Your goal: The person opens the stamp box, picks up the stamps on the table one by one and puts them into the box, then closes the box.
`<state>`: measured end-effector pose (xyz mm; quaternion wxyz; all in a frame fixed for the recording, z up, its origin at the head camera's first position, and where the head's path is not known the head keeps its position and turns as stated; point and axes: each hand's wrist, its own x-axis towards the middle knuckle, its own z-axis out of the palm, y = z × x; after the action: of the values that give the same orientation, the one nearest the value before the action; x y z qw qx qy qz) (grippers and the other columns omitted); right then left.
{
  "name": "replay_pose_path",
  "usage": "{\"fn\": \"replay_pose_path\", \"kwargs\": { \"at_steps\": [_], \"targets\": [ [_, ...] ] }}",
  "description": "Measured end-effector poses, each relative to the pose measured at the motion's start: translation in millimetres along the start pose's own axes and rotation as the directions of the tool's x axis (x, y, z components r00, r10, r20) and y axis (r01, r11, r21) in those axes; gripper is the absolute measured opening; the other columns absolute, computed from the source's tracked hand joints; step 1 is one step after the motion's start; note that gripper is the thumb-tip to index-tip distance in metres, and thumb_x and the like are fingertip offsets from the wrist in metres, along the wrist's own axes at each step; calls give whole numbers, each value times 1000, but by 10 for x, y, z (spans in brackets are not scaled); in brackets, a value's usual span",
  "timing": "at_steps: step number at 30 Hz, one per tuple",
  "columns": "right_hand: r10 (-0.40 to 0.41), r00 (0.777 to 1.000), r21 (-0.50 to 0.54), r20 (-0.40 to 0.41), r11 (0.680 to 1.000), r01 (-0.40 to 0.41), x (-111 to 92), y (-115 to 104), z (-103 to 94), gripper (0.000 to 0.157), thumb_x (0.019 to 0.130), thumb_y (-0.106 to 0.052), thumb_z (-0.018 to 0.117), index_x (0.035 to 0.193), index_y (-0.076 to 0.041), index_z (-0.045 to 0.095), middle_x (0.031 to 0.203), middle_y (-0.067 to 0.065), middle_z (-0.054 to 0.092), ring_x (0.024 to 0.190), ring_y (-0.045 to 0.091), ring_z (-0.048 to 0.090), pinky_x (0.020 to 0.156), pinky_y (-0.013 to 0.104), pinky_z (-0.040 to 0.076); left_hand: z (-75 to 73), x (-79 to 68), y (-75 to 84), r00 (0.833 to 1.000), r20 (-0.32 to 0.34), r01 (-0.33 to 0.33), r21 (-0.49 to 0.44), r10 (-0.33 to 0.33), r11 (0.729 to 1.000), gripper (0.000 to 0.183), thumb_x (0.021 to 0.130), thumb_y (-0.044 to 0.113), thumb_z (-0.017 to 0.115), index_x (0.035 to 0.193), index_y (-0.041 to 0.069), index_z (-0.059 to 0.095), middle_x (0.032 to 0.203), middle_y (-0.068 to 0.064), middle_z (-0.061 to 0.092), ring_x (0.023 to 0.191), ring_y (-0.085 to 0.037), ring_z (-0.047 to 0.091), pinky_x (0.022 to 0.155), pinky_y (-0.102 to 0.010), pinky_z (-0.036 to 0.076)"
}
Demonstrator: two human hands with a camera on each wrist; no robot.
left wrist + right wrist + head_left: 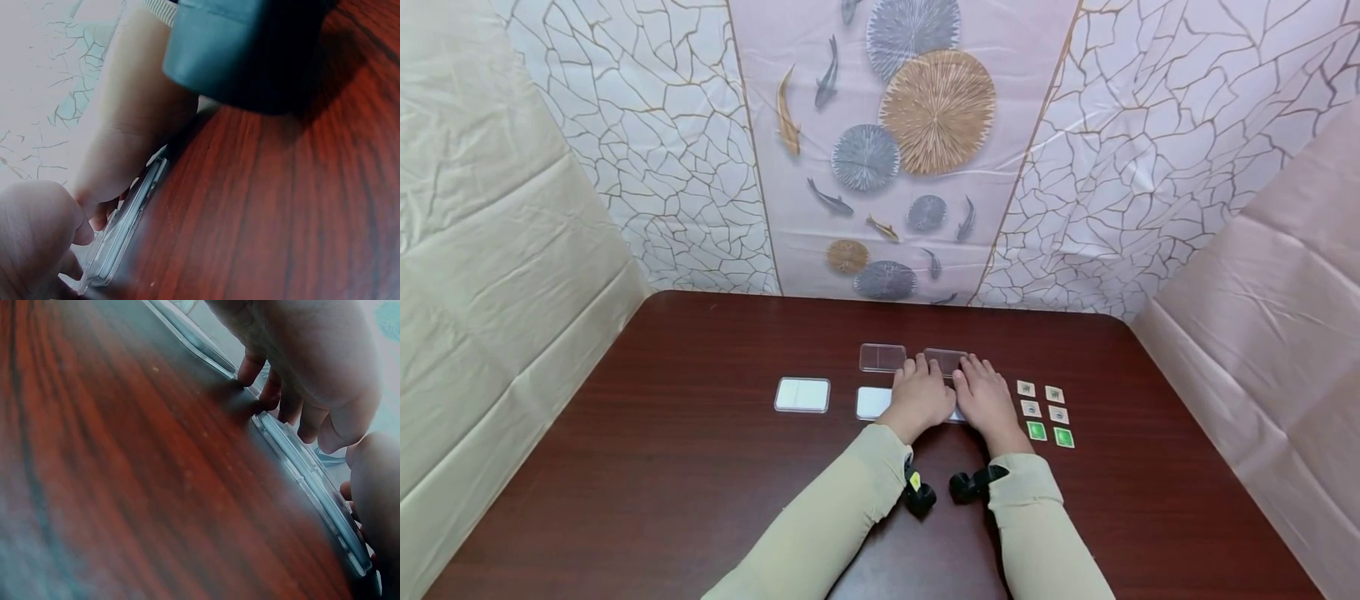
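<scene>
My left hand (922,396) and right hand (988,400) lie side by side, thumbs close together, over a flat clear plastic case (312,494) with a pale layer inside. Their fingers stretch forward and their fingertips bend down around its top and far side. No thumb shows along its near edge in the left wrist view. Most of this case is hidden under the hands in the head view. A second case with a white insert (872,403) sits just left of the left hand. Beyond the fingertips lies a clear plastic piece (945,359).
Another clear plastic piece (882,357) lies behind the second case. Farther left rests a white-lined case (802,395). Right of the right hand, several small square pieces stand in two columns, including a green square (1037,431). All lie on the dark wood table (700,467).
</scene>
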<state>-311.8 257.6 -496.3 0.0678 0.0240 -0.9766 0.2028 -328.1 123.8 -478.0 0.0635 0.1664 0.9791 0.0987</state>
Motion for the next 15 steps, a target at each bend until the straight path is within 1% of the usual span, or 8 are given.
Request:
{"fn": "replay_pose_path", "kwargs": {
  "at_steps": [7,10,11,12,13,14,15],
  "targets": [
    [1,1000,14,2,1000,-1,-22,9,19,56,110,-32,31,151,5,40,159,26,31,148,48,23,116,65,18,-5,-29,-5,1000,-6,0,9,0,1000,67,105,47,34,159,8,31,166,-14,23,150,-29,22,119,-43,22],
    [8,1000,30,-1,1000,-8,-16,13,33,58,110,-34,29,154,4,35,159,27,30,148,49,21,117,63,17,-21,-51,-13,1000,-19,-5,0,5,1000,67,104,47,35,159,7,31,165,-15,25,150,-30,23,119,-44,22],
    [18,1000,45,-3,999,-18,-12,17,32,59,110,-34,28,155,3,33,160,26,29,149,48,21,118,62,16,-33,-63,-21,999,-39,-14,-10,14,1000,67,104,46,37,158,7,32,164,-15,28,148,-31,25,118,-44,23],
    [26,1000,64,-10,998,-25,-7,20,32,59,110,-35,28,157,1,30,160,26,28,149,48,20,118,61,16,-52,-76,-33,997,-74,-32,-27,30,999,66,103,45,40,157,7,35,162,-15,32,147,-31,28,117,-45,25],
    [31,999,83,-22,996,-29,-4,22,30,59,110,-35,28,158,0,28,161,26,28,149,48,20,119,60,16,-75,-87,-53,991,-122,-64,-48,57,997,64,102,42,43,156,7,38,159,-14,36,144,-31,31,116,-45,27],
    [31,999,102,-40,994,-27,-2,21,25,59,110,-34,29,158,0,26,160,26,28,149,48,21,119,60,16,-103,-100,-78,979,-180,-107,-67,94,992,61,101,39,46,154,8,42,155,-13,42,141,-30,36,114,-45,30],
    [30,998,121,-63,992,-22,0,20,17,59,109,-34,30,158,0,26,160,26,29,148,48,21,119,59,17,-139,-116,-110,961,-243,-159,-86,134,983,57,100,35,50,151,9,47,150,-11,47,137,-29,40,112,-44,33]
  ]
}}
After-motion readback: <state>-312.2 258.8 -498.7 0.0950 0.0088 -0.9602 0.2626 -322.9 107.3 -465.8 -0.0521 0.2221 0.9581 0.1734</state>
